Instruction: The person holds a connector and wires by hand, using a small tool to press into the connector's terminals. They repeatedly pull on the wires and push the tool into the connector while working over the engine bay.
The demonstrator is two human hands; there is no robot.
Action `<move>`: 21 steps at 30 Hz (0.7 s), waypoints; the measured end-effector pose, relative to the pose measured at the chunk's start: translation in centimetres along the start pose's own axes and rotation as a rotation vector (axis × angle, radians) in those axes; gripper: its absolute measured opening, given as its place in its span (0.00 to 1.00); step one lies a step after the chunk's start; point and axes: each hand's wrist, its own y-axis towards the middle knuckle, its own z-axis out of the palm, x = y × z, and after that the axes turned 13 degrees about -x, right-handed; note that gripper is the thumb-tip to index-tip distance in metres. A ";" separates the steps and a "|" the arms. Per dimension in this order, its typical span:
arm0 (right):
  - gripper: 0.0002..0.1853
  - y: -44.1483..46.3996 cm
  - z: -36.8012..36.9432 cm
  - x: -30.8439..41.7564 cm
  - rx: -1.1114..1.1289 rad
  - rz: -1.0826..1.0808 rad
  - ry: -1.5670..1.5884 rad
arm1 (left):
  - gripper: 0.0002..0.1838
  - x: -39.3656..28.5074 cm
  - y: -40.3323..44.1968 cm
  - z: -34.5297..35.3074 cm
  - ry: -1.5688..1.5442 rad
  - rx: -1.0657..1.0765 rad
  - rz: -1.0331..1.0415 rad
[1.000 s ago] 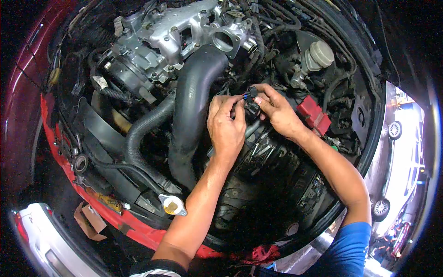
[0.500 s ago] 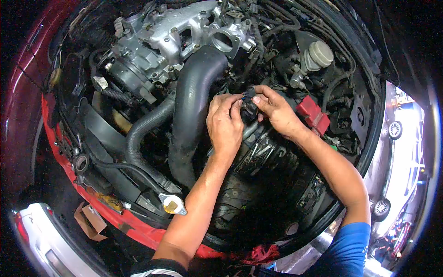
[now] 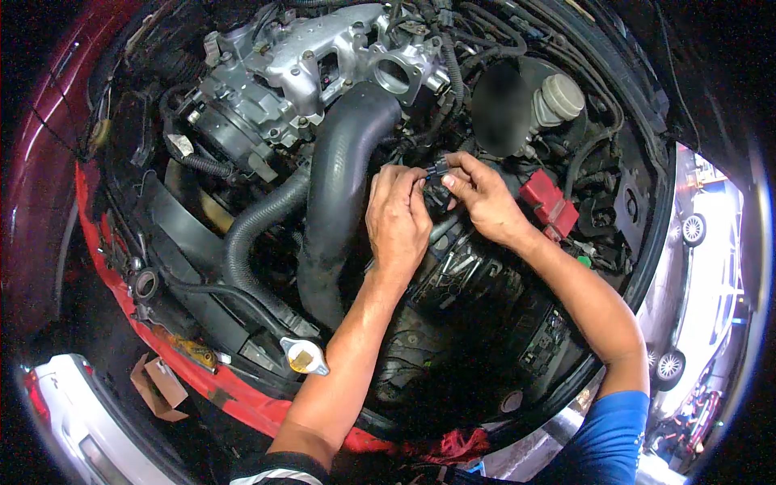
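Note:
Over the engine bay, both hands meet at a small black connector [image 3: 437, 170]. My left hand [image 3: 398, 212] pinches its left side, where thin wires enter, with fingertips bent. From the right, my right hand [image 3: 487, 200] grips the connector between thumb and index finger. More dark parts hang just below it, too dim to make out. A thick black intake hose [image 3: 338, 182] runs just left of my left hand. The open metal throttle flange [image 3: 392, 74] lies above the hands.
A red terminal cover [image 3: 550, 204] sits right of my right hand. A pale reservoir cap [image 3: 561, 98] is at upper right. The radiator cap [image 3: 304, 356] touches or nearly touches my left forearm. Red cloth [image 3: 234, 394] lines the front edge. A cardboard box [image 3: 158, 388] lies lower left.
The fingers have shifted slightly around the connector, and my right thumb has moved a little lower. The whole view has moved very slightly.

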 end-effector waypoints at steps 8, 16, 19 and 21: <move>0.15 -0.4 0.1 0.1 -0.016 -0.045 -0.083 | 0.06 0.3 -0.4 0.3 -0.006 -0.023 0.055; 0.16 0.0 0.0 -0.2 0.000 -0.020 -0.092 | 0.06 0.1 -0.2 0.2 -0.007 0.027 0.005; 0.17 0.3 -0.2 -0.4 0.004 0.027 -0.008 | 0.06 0.0 0.0 0.1 0.001 0.008 -0.048; 0.18 0.5 -0.2 -0.9 -0.002 0.034 0.041 | 0.06 0.1 0.0 0.1 -0.001 0.009 -0.033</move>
